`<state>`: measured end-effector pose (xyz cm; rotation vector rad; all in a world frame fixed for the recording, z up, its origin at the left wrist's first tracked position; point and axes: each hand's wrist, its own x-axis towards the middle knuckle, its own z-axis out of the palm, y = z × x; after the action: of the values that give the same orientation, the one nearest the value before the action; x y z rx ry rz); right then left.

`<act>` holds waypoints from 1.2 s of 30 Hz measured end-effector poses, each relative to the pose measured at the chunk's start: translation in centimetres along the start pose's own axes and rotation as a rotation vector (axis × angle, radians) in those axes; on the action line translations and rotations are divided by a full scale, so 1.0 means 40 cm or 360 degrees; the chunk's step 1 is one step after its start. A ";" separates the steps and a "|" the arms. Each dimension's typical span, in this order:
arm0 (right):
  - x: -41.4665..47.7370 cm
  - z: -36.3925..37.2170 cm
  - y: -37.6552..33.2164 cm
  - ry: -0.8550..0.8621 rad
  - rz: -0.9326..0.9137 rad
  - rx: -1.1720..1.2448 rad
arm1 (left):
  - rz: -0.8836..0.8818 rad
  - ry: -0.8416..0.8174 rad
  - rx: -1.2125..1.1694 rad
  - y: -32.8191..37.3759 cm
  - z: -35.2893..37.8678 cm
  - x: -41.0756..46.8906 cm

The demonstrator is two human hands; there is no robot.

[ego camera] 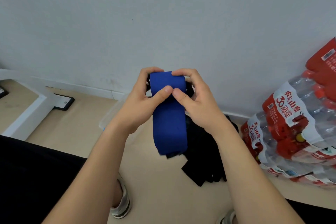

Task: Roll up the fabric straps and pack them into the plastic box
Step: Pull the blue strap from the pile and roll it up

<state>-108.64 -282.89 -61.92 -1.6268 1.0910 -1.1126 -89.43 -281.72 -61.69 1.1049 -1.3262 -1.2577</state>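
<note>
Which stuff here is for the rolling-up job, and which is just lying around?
For the job: blue strap, left hand, right hand, black straps, plastic box.

Lying about: water bottle packs, white frame.

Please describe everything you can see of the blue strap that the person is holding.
The blue strap is a wide, flat band of plain matte fabric, deep blue. Its top is folded or rolled over between both hands: the left hand and right hand pinch it with thumbs in front and fingers behind. The rest hangs straight down, unrolled, in the air above dark straps on the floor. Its lower end looks blurred.
</note>
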 end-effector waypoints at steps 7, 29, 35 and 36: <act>0.002 -0.031 -0.003 -0.0143 0.0475 0.0077 | 0.0004 -0.0335 -0.0070 -0.033 -0.009 0.001; -0.010 -0.004 0.077 0.0118 0.0280 -0.0051 | -0.0167 -0.0193 -0.0198 -0.050 0.066 0.009; -0.034 0.012 0.130 -0.0325 0.0552 0.0645 | 0.0021 0.0152 -0.0211 -0.060 0.050 0.019; -0.045 0.007 0.142 -0.0502 0.0559 0.0449 | 0.0051 0.0207 -0.0218 -0.063 0.049 0.018</act>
<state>-109.83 -282.54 -67.76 -1.2748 0.9197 -0.7130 -91.48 -282.34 -64.18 1.0468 -1.1398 -1.2134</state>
